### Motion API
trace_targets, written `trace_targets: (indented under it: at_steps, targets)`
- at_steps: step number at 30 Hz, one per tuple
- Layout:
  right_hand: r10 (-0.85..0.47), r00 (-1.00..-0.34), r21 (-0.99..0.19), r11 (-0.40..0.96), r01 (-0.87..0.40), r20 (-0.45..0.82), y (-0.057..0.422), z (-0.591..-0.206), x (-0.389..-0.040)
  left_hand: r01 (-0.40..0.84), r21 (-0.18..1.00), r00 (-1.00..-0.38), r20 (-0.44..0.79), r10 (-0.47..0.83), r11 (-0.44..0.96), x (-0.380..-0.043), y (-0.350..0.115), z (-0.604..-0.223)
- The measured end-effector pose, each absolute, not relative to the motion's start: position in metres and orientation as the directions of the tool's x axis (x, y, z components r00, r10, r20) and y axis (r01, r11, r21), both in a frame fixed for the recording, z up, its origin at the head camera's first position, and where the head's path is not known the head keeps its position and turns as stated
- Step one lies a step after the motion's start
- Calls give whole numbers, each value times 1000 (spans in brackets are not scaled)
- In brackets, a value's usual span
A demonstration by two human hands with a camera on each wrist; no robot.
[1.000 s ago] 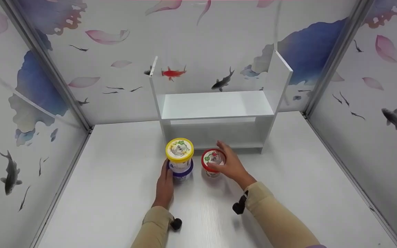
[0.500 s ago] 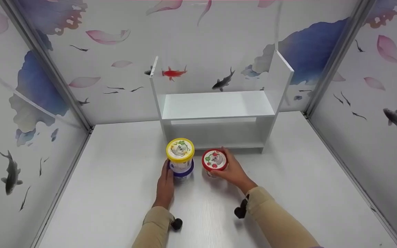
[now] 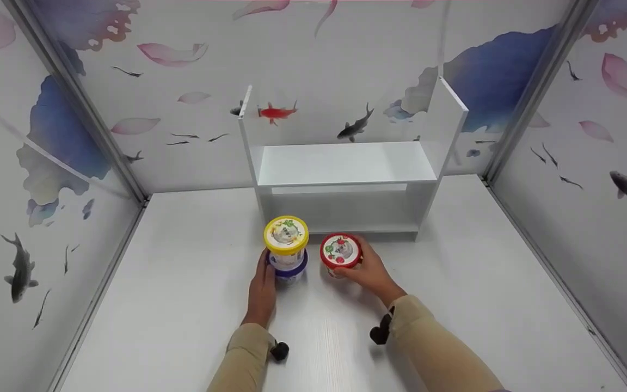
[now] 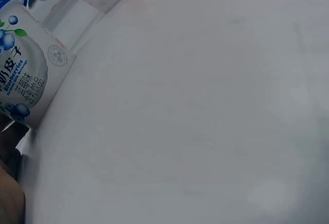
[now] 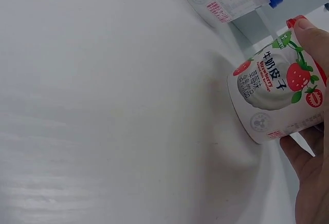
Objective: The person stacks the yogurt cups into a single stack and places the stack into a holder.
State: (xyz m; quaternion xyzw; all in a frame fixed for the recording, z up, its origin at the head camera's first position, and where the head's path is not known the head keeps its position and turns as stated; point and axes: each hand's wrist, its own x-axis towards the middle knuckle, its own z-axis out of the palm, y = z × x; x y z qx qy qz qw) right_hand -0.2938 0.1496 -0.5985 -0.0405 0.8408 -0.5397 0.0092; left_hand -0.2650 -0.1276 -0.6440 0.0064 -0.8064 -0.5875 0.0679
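A yellow-lidded cup (image 3: 286, 238) stands stacked on a blue-lidded blueberry cup (image 3: 290, 270) on the white table (image 3: 183, 305). My left hand (image 3: 264, 269) lies on the table with straight fingers against the lower cup's left side. In the left wrist view that blueberry cup (image 4: 24, 80) fills the left edge, with my left hand (image 4: 10, 183) at its base. Just to the right, my right hand (image 3: 359, 261) grips a red-lidded strawberry cup (image 3: 340, 252) that rests on the table. In the right wrist view my fingers (image 5: 312, 35) curl round the strawberry cup (image 5: 275, 98).
A white two-level shelf (image 3: 346, 163) stands just behind the cups, both levels bare. Patterned walls close in the table on the left, back and right. Bare tabletop lies to either side of my arms.
My right hand has slid from over the red lid down to the cup's right side and closed round it. The left hand and the stacked cups have stayed put.
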Motion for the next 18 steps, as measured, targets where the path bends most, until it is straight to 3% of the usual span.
trace_targets:
  at_steps: [18]
  targets:
    - [-81,-997,-896,441,-49,15,153,-577,-294,56,944,-991,91,-95,325,-265,-127,-647]
